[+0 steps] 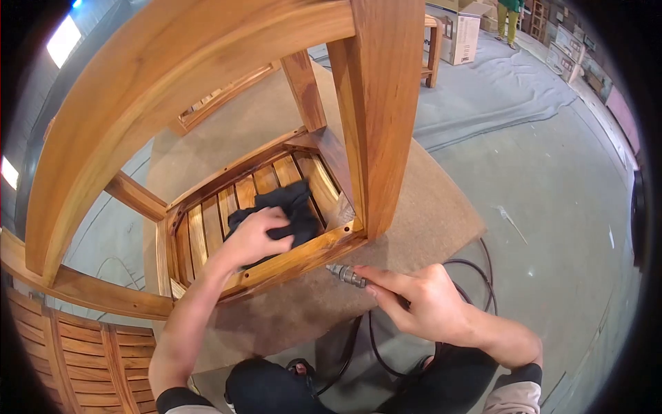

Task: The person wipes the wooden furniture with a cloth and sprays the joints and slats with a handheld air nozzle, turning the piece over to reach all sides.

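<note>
Left hand [256, 238]: grip closed on bunched black cloth [303, 200], against slats [245, 192] inside chair [386, 124], likely upturned to bare underside. Right hand [436, 303]: narrow grip around metal fitting [347, 274], just beside rail [321, 248], seemingly held clear.

2 bare forearms [196, 303] extended forward, left hand [256, 238] palm down, fingers curled, right hand [433, 303] pinching

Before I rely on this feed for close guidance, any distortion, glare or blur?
Head view: strong wide-angle bowing, black corners; head view: bright patch washed out at upper left, sheen on the wooden slats; head view: left hand slightly blurred on the black cloth, right hand sharper.
</note>
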`<state>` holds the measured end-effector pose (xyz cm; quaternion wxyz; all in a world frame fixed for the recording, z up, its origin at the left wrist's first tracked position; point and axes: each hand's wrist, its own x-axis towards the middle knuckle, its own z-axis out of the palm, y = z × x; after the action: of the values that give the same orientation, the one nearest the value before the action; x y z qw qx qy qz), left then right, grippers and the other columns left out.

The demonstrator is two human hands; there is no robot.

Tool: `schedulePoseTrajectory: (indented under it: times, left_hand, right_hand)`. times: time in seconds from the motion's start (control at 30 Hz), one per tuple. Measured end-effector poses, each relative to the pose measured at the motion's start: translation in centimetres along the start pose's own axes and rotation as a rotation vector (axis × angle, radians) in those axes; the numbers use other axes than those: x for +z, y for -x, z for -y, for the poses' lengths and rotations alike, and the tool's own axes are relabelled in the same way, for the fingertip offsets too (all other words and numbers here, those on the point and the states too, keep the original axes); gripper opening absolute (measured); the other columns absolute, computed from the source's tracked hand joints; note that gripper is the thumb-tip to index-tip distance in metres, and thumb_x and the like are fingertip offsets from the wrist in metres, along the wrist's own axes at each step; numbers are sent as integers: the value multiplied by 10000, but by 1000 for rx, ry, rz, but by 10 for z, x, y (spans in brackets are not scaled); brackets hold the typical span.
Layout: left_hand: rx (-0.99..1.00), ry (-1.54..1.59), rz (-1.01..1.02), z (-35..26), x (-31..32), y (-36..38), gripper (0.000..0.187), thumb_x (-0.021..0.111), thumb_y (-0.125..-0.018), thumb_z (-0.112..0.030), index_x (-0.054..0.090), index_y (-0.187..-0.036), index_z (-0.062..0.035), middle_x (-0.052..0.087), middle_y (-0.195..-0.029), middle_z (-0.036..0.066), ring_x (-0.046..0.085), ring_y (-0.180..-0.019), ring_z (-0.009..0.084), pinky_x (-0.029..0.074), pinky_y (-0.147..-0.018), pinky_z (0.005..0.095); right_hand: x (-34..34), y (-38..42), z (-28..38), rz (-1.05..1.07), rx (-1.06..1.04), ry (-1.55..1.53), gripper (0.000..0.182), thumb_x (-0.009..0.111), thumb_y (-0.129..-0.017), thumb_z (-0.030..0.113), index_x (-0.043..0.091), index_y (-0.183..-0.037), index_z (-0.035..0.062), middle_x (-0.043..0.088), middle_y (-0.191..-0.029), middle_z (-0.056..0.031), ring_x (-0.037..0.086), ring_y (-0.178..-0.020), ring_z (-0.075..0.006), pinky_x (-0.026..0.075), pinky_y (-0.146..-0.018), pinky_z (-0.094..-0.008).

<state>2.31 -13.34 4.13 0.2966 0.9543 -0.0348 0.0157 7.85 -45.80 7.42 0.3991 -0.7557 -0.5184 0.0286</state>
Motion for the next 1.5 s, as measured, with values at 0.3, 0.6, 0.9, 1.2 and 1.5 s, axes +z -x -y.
schedulePoseTrajectory:
  times: [0.3, 0.6, 0.9, 1.2, 1.5]
  left_hand:
    - [-637, 103, -59, 31, -53, 126, 195, 625, -737, -108, 553, -777, 69, 546, -775, 169, 553, -708, 321, 451, -677, 374]
    - [-399, -340, -119, 6, -22, 73, 202, 594, -727, -182, 583, -723, 20, 596, -704, 238, 601, -707, 422, 481, -639, 464]
    - [230, -383, -642, 15, 48, -107, 143, 578, -755, -111, 635, -854, -26, 610, -808, 161, 606, -762, 345, 499, -646, 423]
    - [306, -682, -521, 74, 4, -111, 188, 640, -725, -69, 677, -909, -84, 591, -834, 62, 607, -819, 254, 513, -718, 359]
    - [-149, -996, -638, 148, -44, 30, 158, 606, -757, -131, 631, -907, -85, 606, -803, 106, 646, -754, 293, 537, -648, 412]
  right_hand:
    - [-20, 11, -8, 25, -74, -103, 290, 675, -819, 59, 682, -1108, 37, 561, -518, -55, 549, -410, -211, 425, -403, -316]
    - [-27, 22, -25, -40, -90, -124, 260, 648, -848, 130, 673, -1094, 50, 567, -503, -70, 545, -393, -243, 421, -372, -354]
    - [-22, 24, -12, -16, -153, -152, 281, 631, -865, 158, 652, -1125, 52, 574, -504, -82, 560, -400, -252, 436, -375, -371]
    - [-17, 22, 10, -15, -213, -136, 324, 681, -804, 68, 665, -1123, 16, 533, -491, -46, 531, -394, -214, 410, -383, -319]
    - [4, 28, 27, 87, -193, -79, 310, 678, -807, 60, 671, -1116, 33, 586, -535, -64, 547, -417, -220, 421, -397, -322]
